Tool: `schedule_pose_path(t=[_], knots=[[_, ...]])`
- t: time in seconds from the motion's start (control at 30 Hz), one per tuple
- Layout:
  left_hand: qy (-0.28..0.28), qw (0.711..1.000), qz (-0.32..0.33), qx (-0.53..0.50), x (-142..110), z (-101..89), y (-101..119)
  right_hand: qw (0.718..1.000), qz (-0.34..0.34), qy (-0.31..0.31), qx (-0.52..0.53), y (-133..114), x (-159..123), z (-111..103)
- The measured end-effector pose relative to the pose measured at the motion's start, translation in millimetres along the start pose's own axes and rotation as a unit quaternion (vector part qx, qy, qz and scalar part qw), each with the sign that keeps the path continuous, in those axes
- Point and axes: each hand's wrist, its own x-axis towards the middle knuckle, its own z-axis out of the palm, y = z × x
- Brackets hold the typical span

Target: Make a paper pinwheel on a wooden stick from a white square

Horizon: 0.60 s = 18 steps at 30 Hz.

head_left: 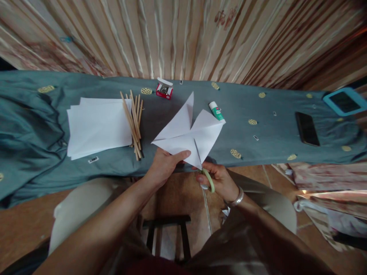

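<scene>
A white sheet of paper (pixel 180 143), slit inward from its corners, is held above the near edge of the cloth-covered table. My left hand (pixel 166 164) pinches its lower left edge, thumb on top and fingers beneath. In my right hand (pixel 219 178) are scissors with pale green handles (pixel 209 180), the fingers wrapped round the loops. The scissors are at the paper's lowest corner; their blades are mostly hidden by the paper. A green and white glue stick (pixel 217 111) lies just beyond the paper's right corner.
A stack of white paper (pixel 99 128) lies at left, with several wooden sticks (pixel 133 122) across its right edge. An open red box of small metal pieces (pixel 164 89) sits behind. At right are a dark phone (pixel 307 128) and a blue-framed tablet (pixel 345 101). Curtains (pixel 177 38) hang behind.
</scene>
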Motion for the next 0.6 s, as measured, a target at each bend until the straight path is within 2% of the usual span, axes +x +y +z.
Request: schedule_pose_path(t=[0.3, 0.6], knots=[[0.022, 0.998, 0.045, 0.040, 1.1, 0.5, 4.0, 0.985, 0.060, -0.062, 0.150, -4.1, 0.6, -2.4], [0.032, 0.995, 0.057, 0.071, 4.1, -0.7, 0.1, 0.982, 0.074, -0.067, 0.158, -12.0, 0.0, -5.6]])
